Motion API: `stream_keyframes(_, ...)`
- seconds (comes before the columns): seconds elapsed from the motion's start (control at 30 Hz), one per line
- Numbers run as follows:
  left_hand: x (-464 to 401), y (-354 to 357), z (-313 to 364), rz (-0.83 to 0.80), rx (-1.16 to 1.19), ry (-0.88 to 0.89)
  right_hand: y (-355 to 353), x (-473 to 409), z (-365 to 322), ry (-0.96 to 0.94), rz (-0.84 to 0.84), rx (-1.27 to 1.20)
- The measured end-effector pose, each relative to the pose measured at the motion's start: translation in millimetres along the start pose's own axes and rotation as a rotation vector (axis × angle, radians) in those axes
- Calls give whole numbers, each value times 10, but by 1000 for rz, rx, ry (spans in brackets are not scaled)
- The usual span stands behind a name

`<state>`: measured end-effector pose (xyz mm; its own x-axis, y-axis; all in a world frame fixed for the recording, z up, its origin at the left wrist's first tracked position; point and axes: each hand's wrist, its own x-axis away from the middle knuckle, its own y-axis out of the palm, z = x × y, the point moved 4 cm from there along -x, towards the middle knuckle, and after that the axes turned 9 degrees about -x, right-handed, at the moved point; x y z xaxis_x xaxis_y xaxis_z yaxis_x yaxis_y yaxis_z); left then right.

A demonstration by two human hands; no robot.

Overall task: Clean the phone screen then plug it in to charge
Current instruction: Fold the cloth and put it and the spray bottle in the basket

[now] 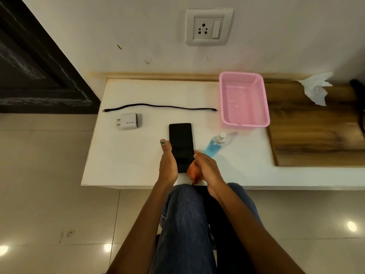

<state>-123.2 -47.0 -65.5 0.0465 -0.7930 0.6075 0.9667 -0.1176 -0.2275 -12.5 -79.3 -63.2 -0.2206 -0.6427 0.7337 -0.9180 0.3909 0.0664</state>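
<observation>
- Left hand (167,165) steadied the phone (181,143) on the table (128,155), grip loose.
- Right hand (205,167) clutched an orange cloth (193,173) beside the phone.

Black phone (181,145) lies flat, screen apparently dark.

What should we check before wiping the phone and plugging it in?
1. Phone flat on the white table, screen up: ok.
2. Left hand steadies its left edge: ok.
3. Right hand holds the orange cloth: ok.
4. Spray bottle within reach: ok.
5. Cable joined to charger: not ok, they lie apart.
6. Wall socket switched on: cannot tell.
</observation>
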Motion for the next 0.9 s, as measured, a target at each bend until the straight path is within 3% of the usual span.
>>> stream_keyframes(0.1, 94, -26, 40, 44, -8, 33, 39, 114, -74, 13, -176, 65)
stream_keyframes(0.27, 451, -120, 100, 197, -68, 159, -152, 377, -121, -24, -2, -126)
stream_keyframes(0.4, 755, -68, 127, 70, 17, 178, -204, 687, -284, -95, -23, -231)
stream_keyframes(0.57, 1057, -4, 178, -139, 165, 99, -327, 976, -390, -276, -7, -103)
stream_keyframes(0.77, 1214, -88, 389, 29, 112, 234, -512, 1167, -519, -410, -31, -41)
stream_keyframes(0.9, 1295, -51, 489, 41, 185, 288, -613, 1251, -593, -483, -34, -99)
